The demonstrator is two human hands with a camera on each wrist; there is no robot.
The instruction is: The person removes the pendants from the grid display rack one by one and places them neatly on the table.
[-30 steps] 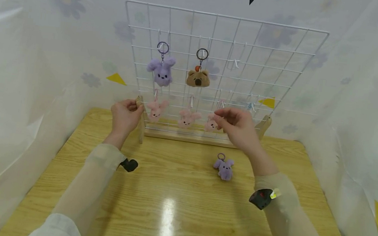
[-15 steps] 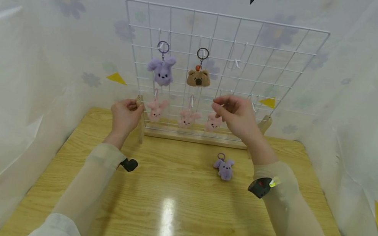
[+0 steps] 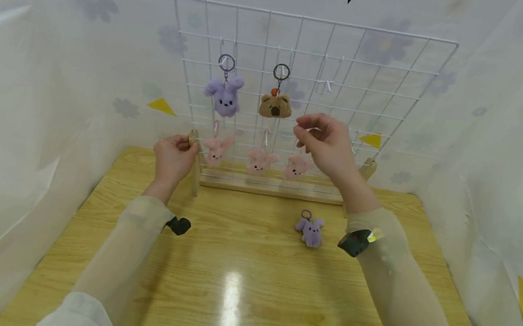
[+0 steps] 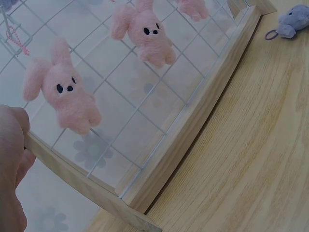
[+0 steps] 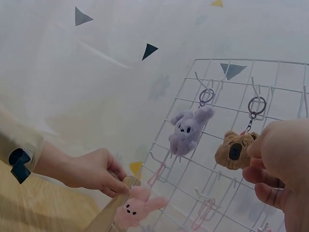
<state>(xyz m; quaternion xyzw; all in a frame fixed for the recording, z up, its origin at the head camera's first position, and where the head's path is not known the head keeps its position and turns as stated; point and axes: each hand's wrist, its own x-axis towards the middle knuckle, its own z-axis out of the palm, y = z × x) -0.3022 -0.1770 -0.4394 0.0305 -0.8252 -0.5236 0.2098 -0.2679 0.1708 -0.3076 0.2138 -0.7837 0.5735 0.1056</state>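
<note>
Three pink plush rabbits (image 3: 257, 163) hung in a low row on the white wire grid (image 3: 303, 17) in my head view: one toward nine o'clock, one at the centre, one toward three. My left hand (image 3: 174, 159), at nine o'clock, gripped the wooden upright (image 3: 196, 182) at the grid's edge between thumb and fingers. My right hand (image 3: 328, 144), between two and three o'clock, was released, its fingers loosely bent in front of the wires; the third pink rabbit (image 3: 294, 168) hung beside it toward seven or eight o'clock. Above that row, a lilac rabbit keyring (image 3: 226, 98) hung toward eleven and a brown bear keyring (image 3: 275, 106) at twelve. A loose lilac rabbit (image 3: 311, 233) lay on the surface (image 3: 215, 243) between four and five.

From my left wrist, that hand showed at eight o'clock on the upright, which slanted down to six. The nearest pink rabbit hung between nine and ten, the next at twelve, and the third was cut off near one. The loose lilac rabbit lay at two.

From my right wrist, that hand took up four o'clock, fingers bent and free, overlapping the bear; the head view showed a gap between them. My left hand, between seven and eight, pinched the upright's top, the first pink rabbit just beside it near six.
</note>
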